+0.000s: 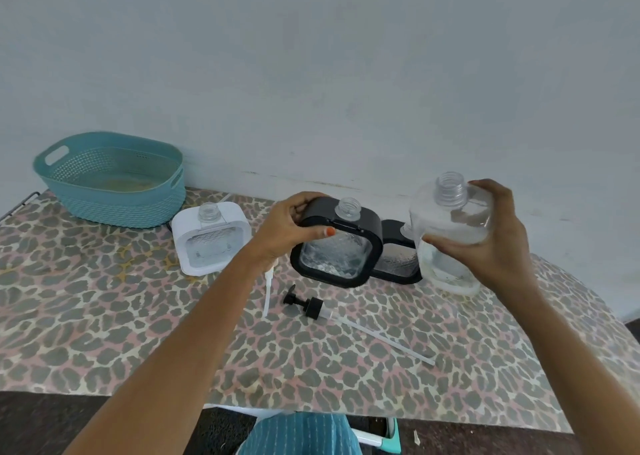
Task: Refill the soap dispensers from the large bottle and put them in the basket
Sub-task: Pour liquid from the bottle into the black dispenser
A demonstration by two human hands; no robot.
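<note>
Head: right hand point(493, 247) fingers point(486, 186) wrap large bottle point(450, 224).

L hand point(287, 228) gripping black dispenser point(337, 259), R hand point(493, 243) gripping large bottle point(450, 217), arms fwd

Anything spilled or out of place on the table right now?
No spill visible. The black pump and white pump lie loose on the tablecloth, not fitted to any dispenser; normal mid-refill. Nothing else stands out.
</note>
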